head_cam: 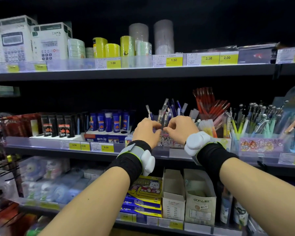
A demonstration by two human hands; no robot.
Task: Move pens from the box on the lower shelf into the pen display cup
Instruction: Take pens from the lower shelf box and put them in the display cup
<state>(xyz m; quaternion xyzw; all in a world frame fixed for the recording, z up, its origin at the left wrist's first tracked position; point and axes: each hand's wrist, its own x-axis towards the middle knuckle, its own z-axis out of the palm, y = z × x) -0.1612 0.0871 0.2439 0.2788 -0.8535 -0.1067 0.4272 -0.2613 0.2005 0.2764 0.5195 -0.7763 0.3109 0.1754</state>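
Note:
The pen display cup [167, 141], with a pink printed front, stands on the middle shelf and holds several blue, clear and dark pens [173, 108] standing upright. My left hand [146, 131] and my right hand [180, 128] meet over its front rim, fingers curled. Both pinch the lower part of a dark pen [162, 122] standing between their fingertips. On the lower shelf, below my right wrist, stand two open cardboard boxes, a white box [173, 198] and a beige box [200, 204]. What they hold is hidden.
Cups of red pens [209, 103] and pastel pens [255, 120] crowd the right of the display cup. Blue bottles [109, 121] and black tubes [58, 125] stand to its left. The shelf above carries tape rolls [112, 49] and calculator boxes [14, 38]. Flat blue-and-yellow packs [143, 201] lie beside the cardboard boxes.

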